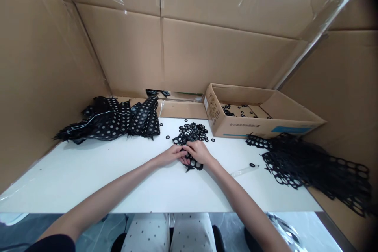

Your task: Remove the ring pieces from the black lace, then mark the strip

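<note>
Nearest, dotted trousers (169, 233) showed below the front edge of the white table (141, 201). Above its middle, the left hand (174, 155) and right hand (200, 152) met, fingers closed together on a black sheet (195, 163) with round spots, which lay between them and poked out below. To the right lay a clear pen (242, 171), a ring (252, 165) by its tip, and beyond it a heap of holed scraps (319, 169). Just past the hands was a pile of rings (193, 129). Farther left lay spotted sheets (118, 120); farther right, a carton (242, 129) held more rings (228, 111), before a cardboard wall (206, 47).
</note>
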Demonstrator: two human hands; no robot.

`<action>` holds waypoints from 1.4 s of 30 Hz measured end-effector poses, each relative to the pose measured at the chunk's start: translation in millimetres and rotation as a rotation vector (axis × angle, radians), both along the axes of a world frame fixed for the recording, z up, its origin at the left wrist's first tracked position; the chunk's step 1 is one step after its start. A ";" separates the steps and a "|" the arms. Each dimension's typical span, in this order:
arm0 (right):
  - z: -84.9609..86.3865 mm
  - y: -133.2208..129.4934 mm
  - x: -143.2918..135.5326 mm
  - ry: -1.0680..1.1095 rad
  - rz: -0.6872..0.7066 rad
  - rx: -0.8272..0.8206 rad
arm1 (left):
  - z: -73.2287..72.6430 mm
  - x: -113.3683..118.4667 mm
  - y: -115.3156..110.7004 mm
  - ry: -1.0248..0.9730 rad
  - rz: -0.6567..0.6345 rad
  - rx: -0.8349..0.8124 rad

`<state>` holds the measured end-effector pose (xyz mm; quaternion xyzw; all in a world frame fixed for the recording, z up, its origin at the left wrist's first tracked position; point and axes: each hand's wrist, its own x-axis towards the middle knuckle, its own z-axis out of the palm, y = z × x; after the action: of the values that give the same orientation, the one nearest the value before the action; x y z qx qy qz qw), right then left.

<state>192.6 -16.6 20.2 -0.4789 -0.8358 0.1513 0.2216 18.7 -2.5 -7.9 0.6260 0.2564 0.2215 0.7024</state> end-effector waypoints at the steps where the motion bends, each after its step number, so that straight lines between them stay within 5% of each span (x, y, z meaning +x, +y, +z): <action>1: -1.2 0.1 -0.3 0.034 0.020 -0.013 | 0.1 -0.2 0.0 -0.004 -0.006 0.001; 4: -6.7 2.8 -1.4 0.211 0.009 -0.078 | 2.0 -0.4 -0.9 -0.047 0.014 -0.016; 11: -13.7 11.8 -8.2 0.739 -0.273 -0.186 | 6.5 1.1 0.3 -0.148 0.133 -0.073; 23: -17.2 9.1 -21.8 0.823 -0.444 -0.056 | 5.9 2.9 2.2 -0.185 0.203 -0.100; 27: -14.2 19.2 4.0 0.870 -0.698 0.064 | 1.5 -2.4 5.1 -0.208 0.216 -0.103; 29: -10.9 24.3 22.2 0.808 -0.771 0.146 | -0.4 -4.8 7.7 -0.217 0.236 -0.103; 36: -15.7 33.2 41.2 0.142 -0.632 0.061 | -0.5 -1.1 9.9 -0.199 0.283 -0.089; 42: -18.3 32.2 40.3 -0.033 -0.686 0.013 | 0.4 -0.3 7.8 -0.176 0.283 -0.086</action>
<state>233.0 15.6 1.9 -0.7333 -0.6303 0.0550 0.2490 18.4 5.3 -7.5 0.5313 0.2888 0.3612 0.7098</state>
